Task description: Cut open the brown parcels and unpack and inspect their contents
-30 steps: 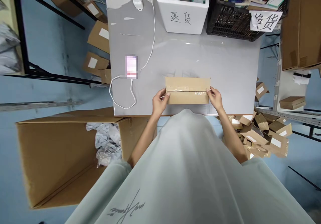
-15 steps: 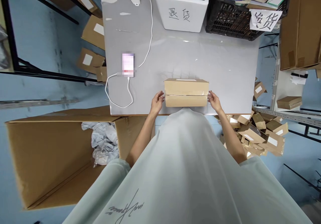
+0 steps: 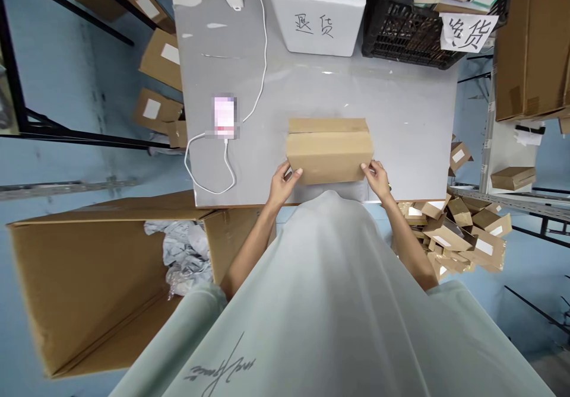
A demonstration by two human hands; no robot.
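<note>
A brown cardboard box (image 3: 329, 153) is at the front middle of the grey table, tilted, with a plain face toward me. My left hand (image 3: 283, 183) grips its lower left corner, thumb on the near face and fingers round the side. At the lower right corner my right hand (image 3: 376, 178) holds it the same way, thumb on the near face. The underside of the box is hidden.
On the table (image 3: 312, 88) stand a white bin (image 3: 325, 26), a black crate (image 3: 405, 32) and a blurred device (image 3: 224, 115) on a white cable. A large open carton (image 3: 102, 290) is at left; small boxes (image 3: 449, 234) lie piled at right.
The box has turned: the face with the seam and the white label no longer show. Both hands, earlier at its sides with fingers loose, now grip its lower corners.
</note>
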